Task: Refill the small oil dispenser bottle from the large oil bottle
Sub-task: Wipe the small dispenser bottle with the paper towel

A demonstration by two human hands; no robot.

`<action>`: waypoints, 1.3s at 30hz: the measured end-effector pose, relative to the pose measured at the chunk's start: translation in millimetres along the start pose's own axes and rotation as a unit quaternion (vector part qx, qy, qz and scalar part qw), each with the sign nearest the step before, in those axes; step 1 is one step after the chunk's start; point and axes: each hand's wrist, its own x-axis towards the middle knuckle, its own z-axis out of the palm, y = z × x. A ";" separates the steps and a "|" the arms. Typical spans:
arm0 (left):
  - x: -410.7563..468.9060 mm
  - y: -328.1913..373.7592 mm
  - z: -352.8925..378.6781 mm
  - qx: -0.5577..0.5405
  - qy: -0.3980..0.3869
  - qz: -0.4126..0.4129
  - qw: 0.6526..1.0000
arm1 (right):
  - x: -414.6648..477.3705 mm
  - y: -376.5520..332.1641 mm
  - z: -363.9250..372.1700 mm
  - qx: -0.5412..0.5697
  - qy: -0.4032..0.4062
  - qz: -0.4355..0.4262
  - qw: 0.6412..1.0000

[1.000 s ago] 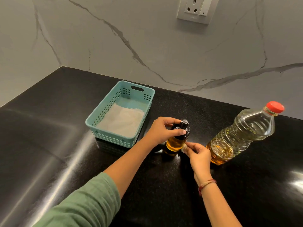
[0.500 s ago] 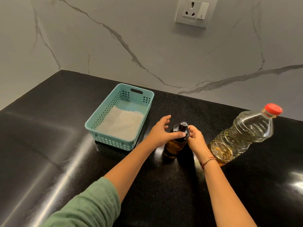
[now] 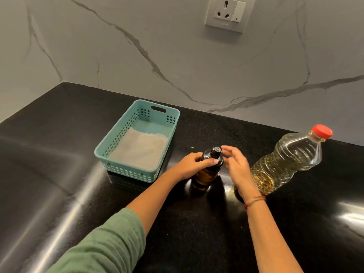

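Black desk (image 3: 59, 174), marble wall | small dispenser bottle (image 3: 206, 175): mid-desk, upright, black cap (image 3: 213, 157) on | left hand (image 3: 192, 164): gripping its neck | right hand (image 3: 236, 166): loose beside cap, holding nothing | large oil bottle (image 3: 285, 162): right, sealed | progress: uncapping, nothing poured

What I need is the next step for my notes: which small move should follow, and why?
Probably the right hand should grip the black cap and twist it off: the left hand holds the small bottle steady, the cap is on, and the right hand hovers open beside it.
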 end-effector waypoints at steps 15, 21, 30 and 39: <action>-20.2 -12.9 -10.9 0.057 0.000 0.043 0.997 | -16.6 -56.7 -1.7 -0.299 -0.011 -0.193 0.934; -50.4 -34.6 -3.5 0.031 0.068 0.045 0.996 | -19.7 -50.0 -1.1 -0.267 0.007 -0.195 0.944; -15.6 -31.6 -5.6 0.057 0.113 0.040 0.991 | -20.5 -51.5 -0.2 -0.269 -0.001 -0.189 0.944; 22.6 -4.3 -23.7 0.200 -0.016 0.031 0.979 | -18.2 -50.8 -1.0 -0.273 -0.009 -0.179 0.945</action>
